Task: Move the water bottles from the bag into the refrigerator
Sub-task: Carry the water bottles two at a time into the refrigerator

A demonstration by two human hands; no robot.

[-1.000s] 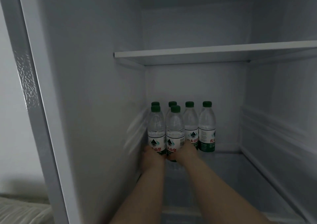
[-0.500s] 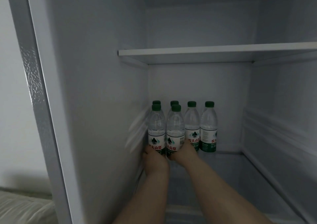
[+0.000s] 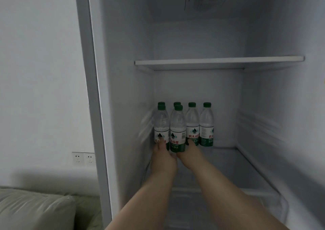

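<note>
Water bottles (image 3: 192, 124) are standing upright in the refrigerator's (image 3: 123, 88) far-left corner as we are gripping the near pair low down, left hand (image 3: 163, 157) curling round the left front bottle (image 3: 161, 122), right hand (image 3: 190, 155) round the right front bottle (image 3: 177, 125).

A home: open refrigerator (image 3: 123, 71) beside a plain wall (image 3: 38, 71) with sockets (image 3: 83, 158) and a cushioned sofa (image 3: 31, 210).

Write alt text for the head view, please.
Both hands reach into the open refrigerator, the left hand gripping the left front bottle and the right hand the right front bottle. Four more green-capped bottles stand behind, under a white shelf.
</note>
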